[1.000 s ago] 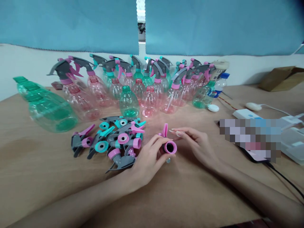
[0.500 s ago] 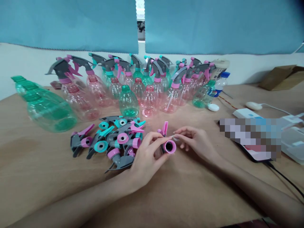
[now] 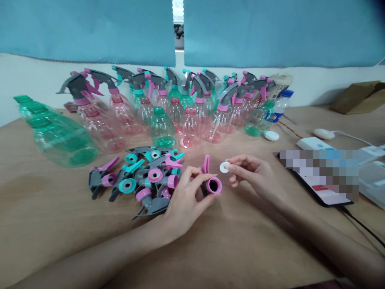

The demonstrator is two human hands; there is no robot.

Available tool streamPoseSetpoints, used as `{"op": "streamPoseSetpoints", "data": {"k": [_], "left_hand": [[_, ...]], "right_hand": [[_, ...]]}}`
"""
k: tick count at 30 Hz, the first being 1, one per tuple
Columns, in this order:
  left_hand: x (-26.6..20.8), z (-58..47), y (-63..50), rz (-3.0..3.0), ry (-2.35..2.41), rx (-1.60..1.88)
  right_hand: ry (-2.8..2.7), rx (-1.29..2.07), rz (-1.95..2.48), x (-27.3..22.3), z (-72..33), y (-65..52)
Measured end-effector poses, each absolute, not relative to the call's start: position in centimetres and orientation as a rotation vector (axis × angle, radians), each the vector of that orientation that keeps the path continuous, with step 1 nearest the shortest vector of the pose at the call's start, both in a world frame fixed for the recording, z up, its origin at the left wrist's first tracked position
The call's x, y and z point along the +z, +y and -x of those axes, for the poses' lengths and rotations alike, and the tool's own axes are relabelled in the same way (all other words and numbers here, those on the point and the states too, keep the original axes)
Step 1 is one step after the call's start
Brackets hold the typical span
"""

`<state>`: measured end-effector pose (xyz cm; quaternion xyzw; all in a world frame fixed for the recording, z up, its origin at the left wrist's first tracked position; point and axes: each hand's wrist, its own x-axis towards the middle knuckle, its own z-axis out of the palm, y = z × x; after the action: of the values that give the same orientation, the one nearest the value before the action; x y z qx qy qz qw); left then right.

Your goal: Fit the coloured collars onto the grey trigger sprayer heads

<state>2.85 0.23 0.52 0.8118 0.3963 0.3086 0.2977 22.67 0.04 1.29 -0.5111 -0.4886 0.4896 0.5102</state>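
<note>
Just below and right of frame centre, I have the left hand gripping a spray head, collar towards me, with the right hand pinching a white washer just off its upper right.

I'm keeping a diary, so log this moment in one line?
left hand: holds pink-and-grey plastic spray head | right hand: pinches thin round white disc | disc: apart from spray head

It looks like a makeshift assembly workspace; whether it is in a home, office or workshop cannot be told. Rows of spray bottles line the far side of a wood-toned table, loose trigger heads lie piled nearer left, and a phone rests right.
</note>
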Motion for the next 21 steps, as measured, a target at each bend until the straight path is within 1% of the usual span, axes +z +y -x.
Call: {"op": "streamPoseSetpoints", "data": {"k": [7,11,13,18,21], "left_hand": [[0.48,-2.87,0.28,-2.192,1.022,0.794],[0.43,-2.84,0.34,-2.215,1.009,0.804],[0.35,-2.82,0.36,-2.214,1.011,0.801],[0.31,-2.82,0.36,-2.194,1.011,0.783],[0.4,-2.83,0.36,-2.199,1.007,0.792]], "right_hand": [[-1.34,1.319,1.192,1.63,-22.09,-0.58],[-1.438,1.301,1.201,1.39,-22.06,-0.81],[-1.515,1.223,1.201,1.26,-22.23,-0.78],[-1.701,0.898,1.258,1.35,-22.58,-0.67],[-1.738,0.787,1.232,1.7,-22.56,-0.88]]}}
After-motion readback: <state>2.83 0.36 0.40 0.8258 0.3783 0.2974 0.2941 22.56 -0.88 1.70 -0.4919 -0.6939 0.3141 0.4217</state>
